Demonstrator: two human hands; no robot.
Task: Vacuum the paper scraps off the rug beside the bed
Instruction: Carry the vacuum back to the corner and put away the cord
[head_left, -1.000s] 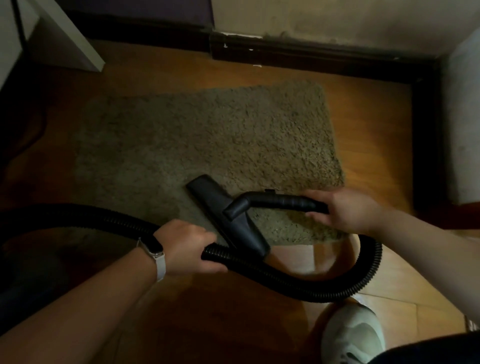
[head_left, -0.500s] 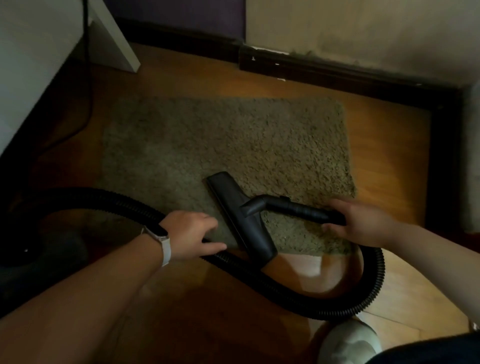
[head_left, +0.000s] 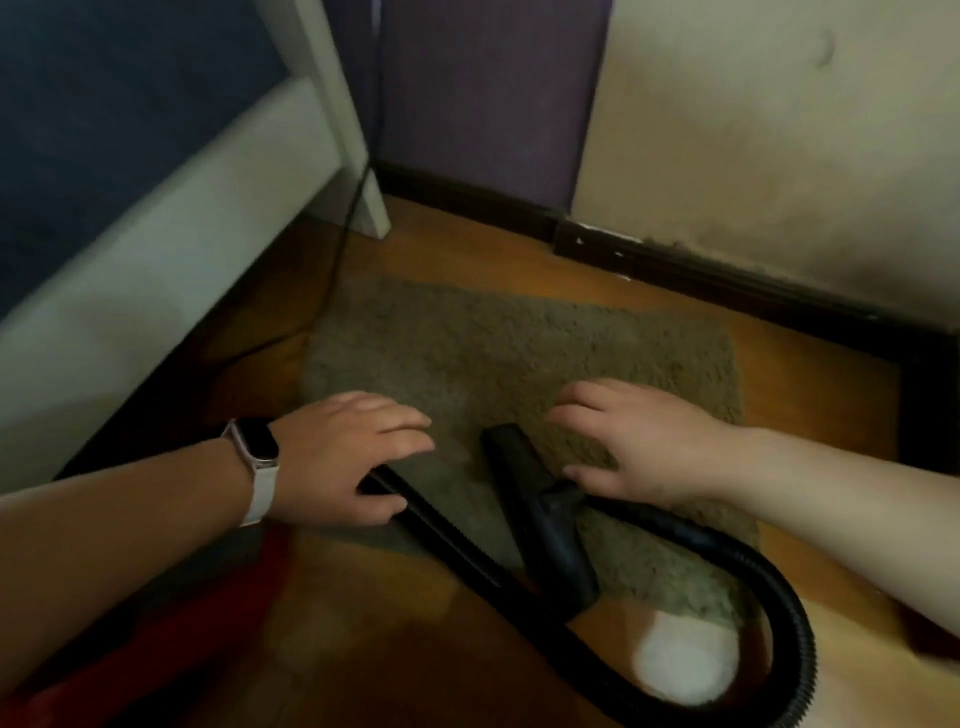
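A shaggy brown rug lies on the wooden floor beside the white bed frame. I see no paper scraps on it. The black vacuum nozzle rests on the rug's near edge, and its ribbed black hose loops round to the right and back under my hands. My left hand, with a watch on the wrist, hovers over the hose with straight, spread fingers. My right hand is just above the nozzle's neck, fingers relaxed and holding nothing.
A red vacuum body sits at the lower left. A dark cable runs down by the bed leg. My white shoe stands inside the hose loop. Dark skirting lines the wall behind the rug.
Both hands have let go: the left released the hose, the right released the nozzle's pipe, which now lies on the rug. The view has tilted up and to the left.
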